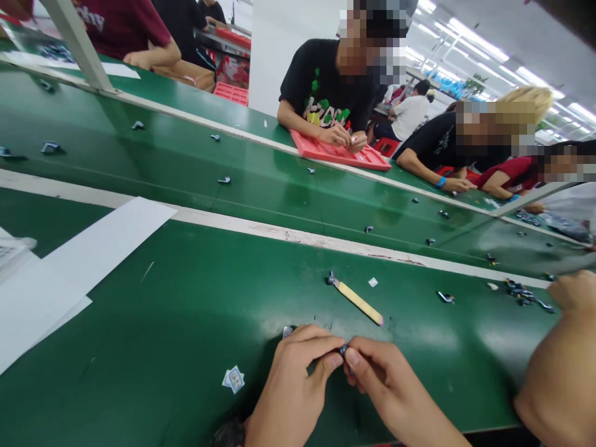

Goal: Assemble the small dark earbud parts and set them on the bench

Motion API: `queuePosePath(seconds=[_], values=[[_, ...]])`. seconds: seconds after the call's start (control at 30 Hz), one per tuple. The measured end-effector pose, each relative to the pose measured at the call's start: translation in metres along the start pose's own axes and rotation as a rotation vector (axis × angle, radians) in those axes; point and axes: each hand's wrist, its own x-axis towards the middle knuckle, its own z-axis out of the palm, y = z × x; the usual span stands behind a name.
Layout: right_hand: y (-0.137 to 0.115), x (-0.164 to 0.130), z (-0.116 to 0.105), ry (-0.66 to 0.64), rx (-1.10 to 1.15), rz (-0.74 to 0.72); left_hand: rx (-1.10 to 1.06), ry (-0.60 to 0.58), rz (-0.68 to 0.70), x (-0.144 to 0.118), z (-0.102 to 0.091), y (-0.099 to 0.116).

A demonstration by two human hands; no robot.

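Item: small dark part (343,351), pinched between the fingertips of the left hand (298,385) and the right hand (386,388), low in the head view and just above the green surface (186,323). Only a sliver shows between thumb and forefinger of each hand; it looks dark, near black, with a slight sheen. Its long axis and the way it points cannot be told (the fingers cover nearly all of it).

Hands: both closed in a fine pinch on the part, knuckles toward the camera, fingertips meeting at the middle.

Nearby on the surface:
- wooden-handled tool (356,299), pale stick with a small dark metal head, lying flat just beyond the hands; long axis runs diagonally, head toward the upper left, tail toward the lower right.
- small printed label (233,379), left of the left hand, lying flat.
- tiny white square (373,282), beside the tool.
- loose dark clip (446,297) and a cluster of dark parts (528,295), well to the right.
- white paper sheets (84,267), at far left.

Beyond a white divider strip, similar small parts lie scattered along the green belt (279,192). A person in a black shirt works over a red tray (339,154) on the far side.
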Motion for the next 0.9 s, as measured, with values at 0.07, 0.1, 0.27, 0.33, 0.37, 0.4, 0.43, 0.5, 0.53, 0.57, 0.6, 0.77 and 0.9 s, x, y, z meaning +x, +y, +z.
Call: queuePosePath(seconds=[0.07,0.1,0.27,0.33,0.37,0.4,0.43,0.5,0.53,0.57,0.6,0.77,0.9], values=[[-0.002,-0.001,-0.002,0.014,0.034,-0.025,-0.107,0.003,-0.018,0.002,-0.003,0.003],[-0.003,-0.002,-0.002,0.011,0.048,-0.036,-0.145,0.001,-0.018,0.002,-0.004,0.004],[-0.008,0.0,0.002,0.044,0.069,-0.074,-0.189,0.066,0.087,0.003,-0.002,0.005],[-0.01,-0.001,0.005,0.066,0.061,-0.082,-0.174,0.09,0.117,0.002,-0.001,0.004],[-0.011,-0.001,0.006,0.085,0.056,-0.083,-0.168,0.094,0.131,0.002,-0.001,0.004],[-0.012,-0.002,0.008,0.111,0.052,-0.082,-0.162,0.096,0.144,0.002,-0.001,0.005],[-0.013,-0.002,0.009,0.143,0.048,-0.082,-0.157,0.094,0.156,0.002,-0.002,0.005],[-0.014,-0.004,0.01,0.193,0.039,-0.091,-0.149,0.094,0.182,0.002,-0.002,0.006],[-0.015,-0.004,0.01,0.204,0.03,-0.102,-0.147,0.099,0.199,0.002,-0.002,0.006],[-0.015,-0.005,0.01,0.202,0.017,-0.112,-0.146,0.105,0.215,0.003,-0.003,0.007],[-0.015,-0.005,0.01,0.187,0.0,-0.122,-0.145,0.11,0.227,0.003,-0.003,0.008],[-0.016,-0.002,0.011,0.168,-0.014,-0.175,-0.156,0.157,0.27,0.006,-0.003,0.01],[-0.016,-0.001,0.012,0.174,-0.018,-0.184,-0.172,0.175,0.283,0.006,-0.005,0.011]])
